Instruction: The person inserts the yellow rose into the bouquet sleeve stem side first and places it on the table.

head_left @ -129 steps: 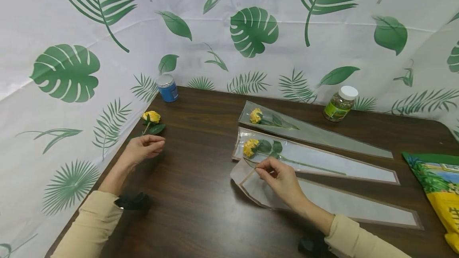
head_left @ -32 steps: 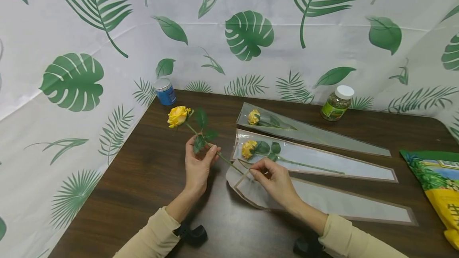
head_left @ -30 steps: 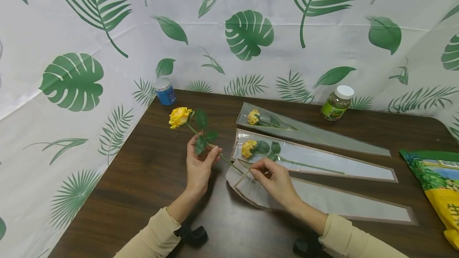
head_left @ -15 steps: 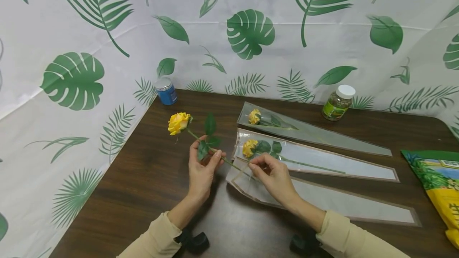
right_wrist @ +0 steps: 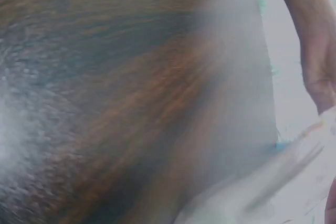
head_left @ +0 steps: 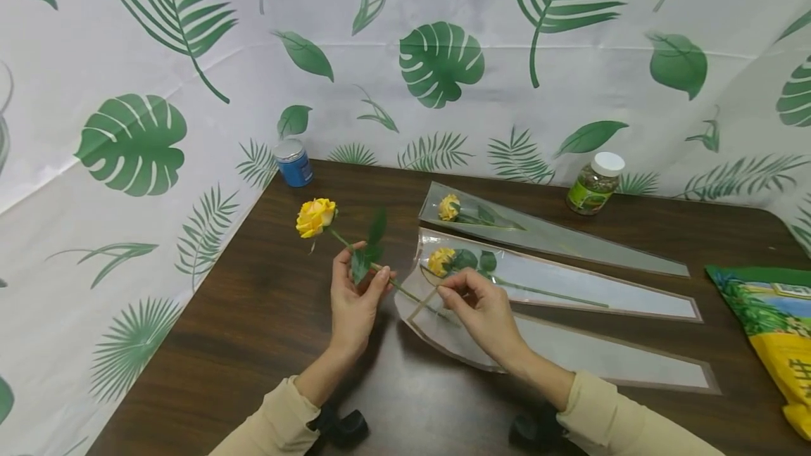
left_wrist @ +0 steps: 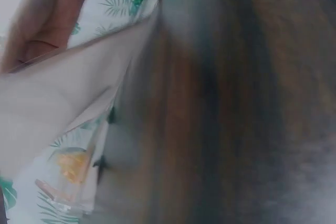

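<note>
A long-stemmed yellow rose [head_left: 316,217] is held by my left hand [head_left: 355,305], its thumb and fingers pinching the green stem below the leaves. The bloom points to the far left. The stem's lower end reaches into the mouth of a clear flower sleeve [head_left: 633,357] with a pale brown border, nearest me on the table. My right hand [head_left: 484,312] pinches the upper edge of that mouth and lifts it, so the mouth gapes. In the left wrist view the sleeve [left_wrist: 58,93] is large and blurred; the right wrist view shows part of the sleeve [right_wrist: 273,192] at lower right.
Behind it lie two more sleeves, each with a yellow rose inside: one pink-edged [head_left: 652,303], the other greyish [head_left: 608,248]. A blue can [head_left: 294,164], a white-lidded jar [head_left: 595,184] and a yellow-green bag [head_left: 776,343] stand or lie around the dark wooden table [head_left: 253,343].
My left hand has come from the table's left edge, bringing the rose to the sleeve. Lately the stem's end has slid slightly into the mouth, and the sleeve has shifted a little left.
</note>
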A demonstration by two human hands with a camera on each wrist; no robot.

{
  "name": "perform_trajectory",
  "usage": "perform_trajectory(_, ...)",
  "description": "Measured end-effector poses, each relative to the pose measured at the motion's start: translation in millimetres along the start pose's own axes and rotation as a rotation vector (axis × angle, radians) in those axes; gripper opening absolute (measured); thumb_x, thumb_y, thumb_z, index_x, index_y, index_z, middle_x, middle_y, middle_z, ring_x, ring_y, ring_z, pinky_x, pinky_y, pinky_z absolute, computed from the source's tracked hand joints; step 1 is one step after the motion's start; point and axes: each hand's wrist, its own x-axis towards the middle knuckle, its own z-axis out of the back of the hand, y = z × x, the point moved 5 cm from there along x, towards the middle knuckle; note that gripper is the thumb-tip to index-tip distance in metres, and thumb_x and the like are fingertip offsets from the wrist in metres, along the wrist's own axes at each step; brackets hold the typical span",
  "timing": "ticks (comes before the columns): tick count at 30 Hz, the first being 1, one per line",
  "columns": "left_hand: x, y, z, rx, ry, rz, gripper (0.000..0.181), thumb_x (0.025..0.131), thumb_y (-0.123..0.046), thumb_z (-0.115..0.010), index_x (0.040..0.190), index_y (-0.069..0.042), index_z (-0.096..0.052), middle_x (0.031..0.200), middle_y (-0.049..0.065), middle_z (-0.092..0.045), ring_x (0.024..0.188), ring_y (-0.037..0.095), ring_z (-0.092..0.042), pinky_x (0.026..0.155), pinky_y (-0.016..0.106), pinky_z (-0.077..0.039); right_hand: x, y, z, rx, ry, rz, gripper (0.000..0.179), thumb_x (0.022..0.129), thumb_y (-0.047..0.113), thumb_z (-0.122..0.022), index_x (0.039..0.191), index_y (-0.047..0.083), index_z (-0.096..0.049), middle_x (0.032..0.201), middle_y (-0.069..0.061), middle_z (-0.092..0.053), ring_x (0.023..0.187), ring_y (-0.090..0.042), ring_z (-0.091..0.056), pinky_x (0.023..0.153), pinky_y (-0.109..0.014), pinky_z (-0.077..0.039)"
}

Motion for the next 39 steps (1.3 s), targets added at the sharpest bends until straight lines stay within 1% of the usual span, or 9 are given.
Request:
perform_trajectory(5,-4.2,0.6,-0.6,0.069,0.039,-0.037,0.051,0.086,0.007,-0.061,0.131,-0.001,-0.039,0.093,0.006,-0.06,0.08,0.013,-0.066,0.071,0.023,-0.055,4.6,5.3,1.0,0.017,-0.016,0.005,0.004,0.086,-0.002,-0.064,0.088,0.001,-0.063,0.074,-0.008,-0.063,0.064,-0.008,-0.059,0.052,-0.021,-0.05)
perform_trajectory(10,-7.7,-4.8,-3.7,0.21,0.059,-0.081,0.046,0.086,0.004,-0.063,0.129,0.001,-0.047,0.108,0.02,-0.058,0.088,0.008,-0.062,0.076,0.022,-0.055,5.1,6.4,-0.7,0.027,-0.009,-0.02,0.005,0.087,-0.001,-0.064,0.088,-0.005,-0.062,0.074,-0.012,-0.063,0.064,-0.01,-0.059,0.053,-0.021,-0.05)
perform_trajectory(14,-9.8,-12.2,-6.1,0.336,0.068,-0.15,0.039,0.092,-0.003,-0.058,0.13,0.001,-0.05,0.117,0.02,-0.055,0.095,0.01,-0.06,0.077,0.022,-0.054,6.5,22.1,-0.4,0.014,-0.013,-0.033,0.006,0.086,-0.003,-0.063,0.086,-0.009,-0.06,0.073,-0.017,-0.062,0.062,-0.012,-0.059,0.052,-0.02,-0.048)
perform_trajectory(16,-10.0,-15.8,-6.6,0.375,0.066,-0.182,0.028,0.097,-0.006,-0.051,0.124,0.002,-0.054,0.115,0.019,-0.056,0.094,0.01,-0.058,0.077,0.023,-0.053,7.8,31.6,0.2,0.005,-0.013,-0.037,0.006,0.086,-0.004,-0.062,0.085,-0.01,-0.06,0.073,-0.019,-0.061,0.062,-0.013,-0.059,0.052,-0.019,-0.048)
perform_trajectory(20,-9.5,-21.6,-4.7,0.353,0.033,-0.199,0.03,0.101,-0.009,-0.041,0.11,0.009,-0.062,0.113,0.021,-0.058,0.096,0.012,-0.054,0.076,0.024,-0.052,8.7,33.3,0.2,0.009,-0.013,-0.039,0.008,0.087,-0.003,-0.062,0.084,-0.01,-0.059,0.072,-0.019,-0.06,0.062,-0.012,-0.058,0.053,-0.019,-0.048)
perform_trajectory(24,-8.6,-23.3,-2.9,0.292,0.005,-0.168,0.028,0.099,-0.009,-0.047,0.111,0.01,-0.063,0.111,0.022,-0.063,0.102,0.007,-0.058,0.083,0.019,-0.05,8.7,21.4,-0.7,0.017,-0.023,-0.037,0.007,0.086,-0.004,-0.063,0.084,-0.01,-0.059,0.072,-0.016,-0.06,0.062,-0.011,-0.058,0.052,-0.02,-0.048)
perform_trajectory(28,-9.3,-22.2,-2.9,0.234,0.007,-0.128,0.026,0.096,-0.007,-0.052,0.116,0.008,-0.059,0.1,0.011,-0.069,0.091,0.008,-0.064,0.076,0.017,-0.05,8.1,5.6,-1.5,0.032,-0.029,-0.04,0.004,0.085,-0.005,-0.063,0.086,-0.007,-0.061,0.073,-0.012,-0.062,0.063,-0.008,-0.058,0.053,-0.021,-0.05)
perform_trajectory(32,-11.3,-21.6,-2.6,0.202,0.002,-0.114,0.021,0.093,-0.004,-0.057,0.107,0.01,-0.058,0.092,-0.003,-0.069,0.086,0.009,-0.064,0.071,0.017,-0.05,7.9,1.3,-1.3,0.055,-0.027,-0.05,0.005,0.087,0.0,-0.063,0.088,-0.005,-0.062,0.075,-0.012,-0.063,0.065,-0.008,-0.059,0.054,-0.022,-0.051)
perform_trajectory(39,-16.3,-18.9,-2.2,0.289,0.048,-0.049,0.014,0.089,-0.004,-0.062,0.099,0.006,-0.062,0.086,0.001,-0.067,0.073,0.006,-0.059,0.064,0.018,-0.048,9.3,3.4,-2.0,0.086,-0.035,-0.057,0.002,0.088,-0.001,-0.062,0.087,0.0,-0.062,0.078,-0.014,-0.062,0.066,-0.007,-0.059,0.057,-0.027,-0.053)
